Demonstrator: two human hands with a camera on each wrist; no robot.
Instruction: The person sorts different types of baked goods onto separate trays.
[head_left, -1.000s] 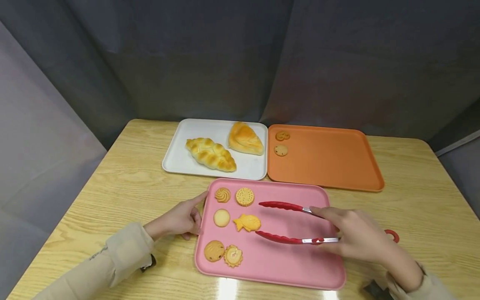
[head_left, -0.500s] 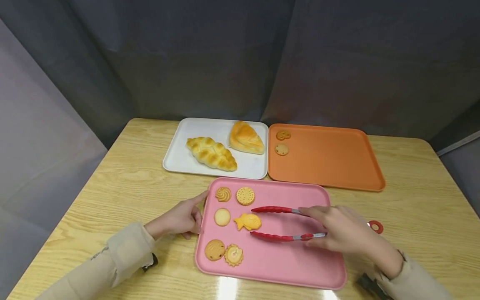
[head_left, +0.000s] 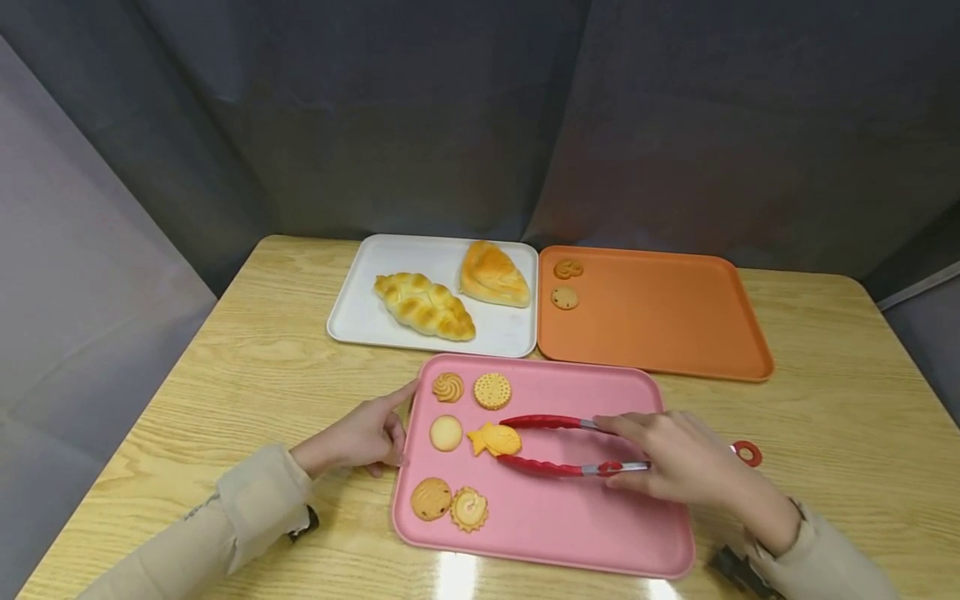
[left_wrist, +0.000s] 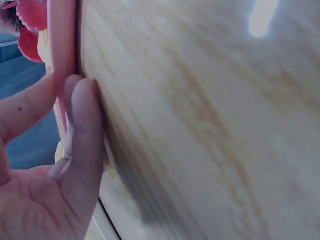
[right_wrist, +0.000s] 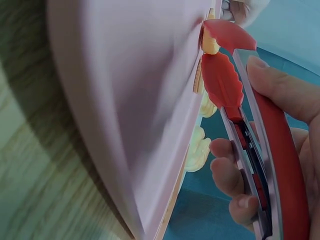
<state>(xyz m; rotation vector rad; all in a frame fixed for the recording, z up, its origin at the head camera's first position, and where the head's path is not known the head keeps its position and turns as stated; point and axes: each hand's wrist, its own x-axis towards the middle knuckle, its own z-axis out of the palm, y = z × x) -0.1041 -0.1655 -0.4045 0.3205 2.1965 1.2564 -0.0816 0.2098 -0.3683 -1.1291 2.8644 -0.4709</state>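
Note:
My right hand point(head_left: 678, 458) holds red-tipped tongs point(head_left: 551, 422), its thumb and fingers on the two arms. The tongs' tips stand on either side of the front end of a yellow fish-shaped cookie point(head_left: 497, 439) on the pink tray point(head_left: 577, 533). In the right wrist view the red tips point(right_wrist: 222, 80) lie close about the yellow cookie point(right_wrist: 210, 46). My left hand point(head_left: 367, 435) is at the tray's left edge, index finger stretched along it. The left wrist view shows thumb and fingers point(left_wrist: 82, 115) pinching the pink rim point(left_wrist: 62, 40).
Also on the pink tray are a swirl cookie point(head_left: 447, 387), a dotted round cookie point(head_left: 492, 391), a plain one point(head_left: 446, 433), a brown one point(head_left: 431, 499) and a tart point(head_left: 469, 509). Behind stand a white tray point(head_left: 352, 321) with two breads and an orange tray point(head_left: 660, 308) with two cookies.
The tongs have moved left, and their tips have drawn closer together, now to both sides of the fish-shaped cookie. My left hand stays at the tray's edge.

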